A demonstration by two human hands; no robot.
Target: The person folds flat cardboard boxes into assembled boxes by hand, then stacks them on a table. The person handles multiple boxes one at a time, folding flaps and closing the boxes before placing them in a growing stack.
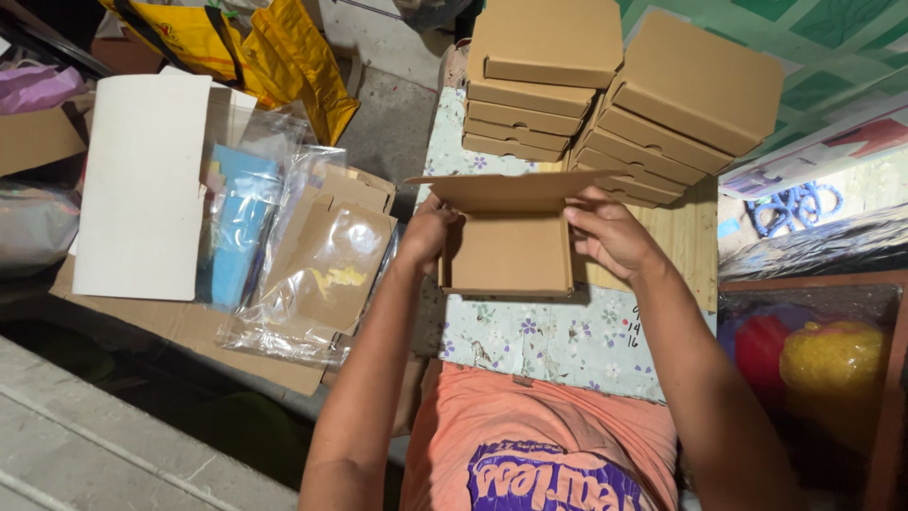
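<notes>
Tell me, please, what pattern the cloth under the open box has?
Floral: small purple-and-green flowers on a pale cloth, seen in the head view.

Both hands (518,237) grip an open cardboard box (509,248).

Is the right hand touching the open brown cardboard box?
Touching. The head view shows the right hand with its fingers gripping the raised lid flap of the open brown cardboard box, no gap between them.
</notes>
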